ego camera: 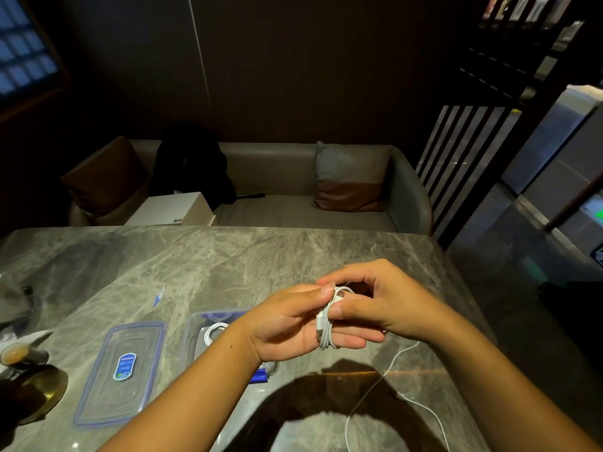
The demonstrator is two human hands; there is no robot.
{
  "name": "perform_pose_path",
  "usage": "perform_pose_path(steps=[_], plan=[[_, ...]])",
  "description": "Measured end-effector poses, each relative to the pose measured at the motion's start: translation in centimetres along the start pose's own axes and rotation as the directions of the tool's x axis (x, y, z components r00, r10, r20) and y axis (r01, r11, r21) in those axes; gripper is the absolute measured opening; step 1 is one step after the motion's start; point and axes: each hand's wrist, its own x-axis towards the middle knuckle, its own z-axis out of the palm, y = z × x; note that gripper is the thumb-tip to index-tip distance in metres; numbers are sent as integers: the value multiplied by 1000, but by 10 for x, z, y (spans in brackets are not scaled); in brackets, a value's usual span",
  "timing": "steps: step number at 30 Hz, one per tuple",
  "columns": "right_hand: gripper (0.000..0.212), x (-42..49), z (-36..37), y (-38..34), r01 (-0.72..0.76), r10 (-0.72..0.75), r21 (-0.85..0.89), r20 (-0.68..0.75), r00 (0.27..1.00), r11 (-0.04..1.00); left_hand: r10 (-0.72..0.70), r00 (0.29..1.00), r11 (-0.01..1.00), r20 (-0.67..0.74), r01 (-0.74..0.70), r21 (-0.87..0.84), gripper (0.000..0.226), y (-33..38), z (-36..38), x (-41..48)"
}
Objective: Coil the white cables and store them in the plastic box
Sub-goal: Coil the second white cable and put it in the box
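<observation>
A white cable is wound in loops around the fingers of my left hand, which is held above the marble table. My right hand pinches the top of the loops with thumb and fingers. The loose end of the cable trails down to the right and across the table toward me. The clear plastic box with blue clips stands under my left wrist, with another coiled white cable inside. My left forearm hides most of the box.
The box's clear lid with a blue label lies flat to the left of the box. A cup of coffee and a brass dish sit at the left edge. A sofa with cushions stands behind the table.
</observation>
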Motion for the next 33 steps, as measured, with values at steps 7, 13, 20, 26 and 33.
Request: perform_pose_path(steps=[7,13,20,26,33], plan=[[22,3,10,20,-8,-11,-116,-164,986,993,87,938,994,-335,-58,96,39,-6,-3,0],[11,4,17,38,-56,34,-65,-297,954,996,105,897,990,-429,-55,128,31,-6,-14,-5],[8,3,39,54,-99,105,37,-404,909,994,158,878,971,-451,-53,235,26,-19,-24,-7],[11,-1,56,59,-80,172,209,-475,863,975,224,849,908,-478,-3,420,23,-28,-32,-9],[11,-3,65,69,-87,188,226,-473,861,970,283,789,923,-546,-69,380,21,-42,-38,-8]])
